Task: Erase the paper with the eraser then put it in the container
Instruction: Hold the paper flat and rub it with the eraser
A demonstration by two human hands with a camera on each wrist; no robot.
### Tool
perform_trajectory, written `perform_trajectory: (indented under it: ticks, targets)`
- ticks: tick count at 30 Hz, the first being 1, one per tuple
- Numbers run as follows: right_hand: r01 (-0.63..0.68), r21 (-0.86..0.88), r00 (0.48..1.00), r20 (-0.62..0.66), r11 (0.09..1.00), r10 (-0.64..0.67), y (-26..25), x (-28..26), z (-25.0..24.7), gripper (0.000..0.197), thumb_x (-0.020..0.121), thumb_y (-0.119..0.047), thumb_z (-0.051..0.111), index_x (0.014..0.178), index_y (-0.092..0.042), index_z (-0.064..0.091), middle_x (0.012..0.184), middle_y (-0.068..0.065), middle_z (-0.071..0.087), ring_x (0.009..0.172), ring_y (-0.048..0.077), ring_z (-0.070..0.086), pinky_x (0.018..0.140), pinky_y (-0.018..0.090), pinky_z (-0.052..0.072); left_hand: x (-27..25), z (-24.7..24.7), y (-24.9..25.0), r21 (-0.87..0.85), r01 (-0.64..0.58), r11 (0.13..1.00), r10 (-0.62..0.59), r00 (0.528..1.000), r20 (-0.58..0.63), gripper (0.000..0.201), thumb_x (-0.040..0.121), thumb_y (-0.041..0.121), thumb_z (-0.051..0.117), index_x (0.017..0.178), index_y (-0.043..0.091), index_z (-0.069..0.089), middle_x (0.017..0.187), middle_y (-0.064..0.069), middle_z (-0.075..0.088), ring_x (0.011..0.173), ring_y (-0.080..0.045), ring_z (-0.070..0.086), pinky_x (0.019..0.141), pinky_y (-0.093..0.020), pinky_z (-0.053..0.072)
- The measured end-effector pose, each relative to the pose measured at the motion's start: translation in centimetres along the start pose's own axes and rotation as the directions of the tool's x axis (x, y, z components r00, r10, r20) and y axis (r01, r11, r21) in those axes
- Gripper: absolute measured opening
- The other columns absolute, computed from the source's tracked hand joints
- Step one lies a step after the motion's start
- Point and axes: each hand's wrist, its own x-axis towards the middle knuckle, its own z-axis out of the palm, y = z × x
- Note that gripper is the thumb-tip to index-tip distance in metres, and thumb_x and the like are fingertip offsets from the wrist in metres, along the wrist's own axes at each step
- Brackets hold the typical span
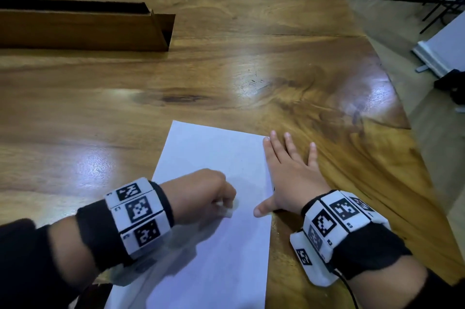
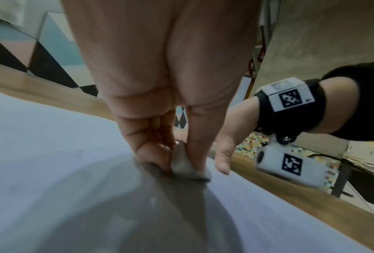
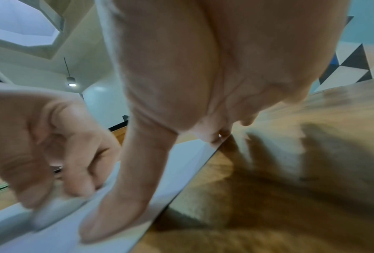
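A person's left hand (image 1: 201, 195) pinches a small white eraser (image 2: 181, 162) between thumb and fingertips and presses it onto a white sheet of paper (image 1: 216, 157) lying on the near part of a wooden counter (image 1: 226, 69). The grip is clenched round the eraser, whose lower edge meets the sheet near its middle, slightly toward the right edge. The right hand (image 1: 289, 178) lies flat with fingers spread, holding nothing: its thumb and the tip of one finger rest on the paper's right edge while the other fingers lie on the bare wood just beside it, apparently steadying the sheet.

Any marks on the paper are too faint to make out, so how much rubbing is left cannot be told from these views. The erasing step appears to be under way.

A long cardboard container (image 1: 83, 29) sits at the far left of the counter, well apart from the paper and both hands, its open top facing up. What it holds is hidden from view. The second half of the task, placing the eraser in that container, is not yet done, since the eraser is in the left hand at the sheet.
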Motion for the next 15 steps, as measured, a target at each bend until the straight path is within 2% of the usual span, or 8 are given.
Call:
perform_trajectory:
  ticks: [2, 6, 9, 11, 12, 13, 14, 15]
  targets:
    - [0.001, 0.006, 1.0, -0.007, 1.0, -0.001, 0.1, 0.0, 0.1, 0.143, 0.059, -0.071, 0.071, 0.146, -0.016, -0.028, 0.152, -0.003, -0.038, 0.139, 0.02, -0.035, 0.11, 0.06, -0.019, 0.0, -0.4, -0.5, -0.043, 0.006, 0.999, -0.007, 1.0, -0.011, 0.015, 0.08, 0.032, 0.063, 0.09, 0.022, 0.067, 0.087, -0.003, 0.063, 0.072, -0.011, 0.05, 0.072, -0.024, 0.043]
    - [0.018, 0.033, 1.0, -0.025, 0.999, -0.017, 0.3, 0.1, 0.3, 0.143, 0.058, -0.071, 0.072, 0.146, -0.017, -0.027, 0.152, -0.004, -0.037, 0.139, 0.018, -0.035, 0.11, 0.059, -0.02, -1.7, -1.4, -2.6, -0.112, 0.107, 0.988, -0.13, 0.968, -0.215, 0.015, 0.082, 0.037, 0.061, 0.093, 0.027, 0.065, 0.085, 0.008, 0.059, 0.077, 0.0, 0.051, 0.069, -0.008, 0.036]
    - [0.02, 0.032, 1.0, -0.024, 0.999, -0.019, 0.5, 0.3, 0.4, 0.143, 0.059, -0.07, 0.072, 0.146, -0.016, -0.027, 0.152, -0.003, -0.037, 0.139, 0.017, -0.034, 0.111, 0.058, -0.019, -3.0, -0.4, -3.8, -0.261, 0.122, 0.958, -0.197, 0.939, -0.284, 0.01, 0.083, 0.022, 0.059, 0.079, 0.03, 0.061, 0.075, 0.017, 0.055, 0.075, 0.004, 0.051, 0.067, -0.006, 0.04]
    - [0.015, 0.03, 1.0, -0.019, 0.999, -0.015, 0.8, 0.3, 0.3, 0.142, 0.06, -0.069, 0.072, 0.146, -0.016, -0.027, 0.152, -0.003, -0.037, 0.139, 0.017, -0.034, 0.111, 0.059, -0.019, -4.2, 0.8, -4.2, -0.413, 0.151, 0.898, -0.269, 0.931, -0.246, 0.024, 0.071, 0.012, 0.064, 0.09, 0.027, 0.06, 0.081, 0.013, 0.061, 0.072, -0.002, 0.06, 0.063, -0.012, 0.049]
    - [0.012, 0.027, 1.0, -0.014, 1.0, -0.012, 0.9, 0.3, 0.2, 0.142, 0.06, -0.069, 0.072, 0.146, -0.016, -0.027, 0.152, -0.003, -0.037, 0.139, 0.017, -0.034, 0.111, 0.059, -0.019, -4.8, 1.5, -4.2, -0.476, 0.144, 0.867, -0.272, 0.939, -0.212, 0.036, 0.065, 0.019, 0.066, 0.098, 0.028, 0.058, 0.095, 0.013, 0.062, 0.083, -0.004, 0.065, 0.068, -0.012, 0.052]
    - [0.007, 0.024, 1.0, -0.009, 1.0, -0.006, 1.2, 0.3, 0.2, 0.142, 0.06, -0.068, 0.073, 0.146, -0.016, -0.028, 0.152, -0.003, -0.037, 0.139, 0.017, -0.034, 0.111, 0.058, -0.019, -5.3, 1.9, -4.1, -0.445, 0.09, 0.891, -0.204, 0.955, -0.215, 0.038, 0.064, 0.029, 0.064, 0.101, 0.031, 0.056, 0.114, 0.014, 0.058, 0.107, -0.008, 0.061, 0.084, -0.009, 0.047]
    - [-0.003, 0.024, 1.0, -0.006, 1.0, 0.003, 1.6, 0.4, 0.1, 0.142, 0.06, -0.068, 0.073, 0.146, -0.016, -0.028, 0.152, -0.004, -0.038, 0.139, 0.016, -0.034, 0.111, 0.058, -0.019, -5.5, 2.3, -4.2, -0.367, 0.052, 0.929, -0.145, 0.963, -0.229, 0.03, 0.071, 0.037, 0.055, 0.101, 0.034, 0.052, 0.129, 0.012, 0.05, 0.13, -0.011, 0.044, 0.099, -0.004, 0.033]
    - [-0.013, 0.026, 1.0, -0.002, 1.0, 0.014, 2.0, 0.4, 0.0, 0.142, 0.06, -0.067, 0.074, 0.146, -0.017, -0.028, 0.151, -0.004, -0.038, 0.139, 0.016, -0.034, 0.111, 0.058, -0.019, -5.3, 2.4, -4.2, -0.261, 0.057, 0.964, -0.126, 0.959, -0.254, 0.027, 0.074, 0.043, 0.043, 0.099, 0.035, 0.049, 0.138, 0.008, 0.043, 0.139, -0.011, 0.025, 0.105, -0.001, 0.019]
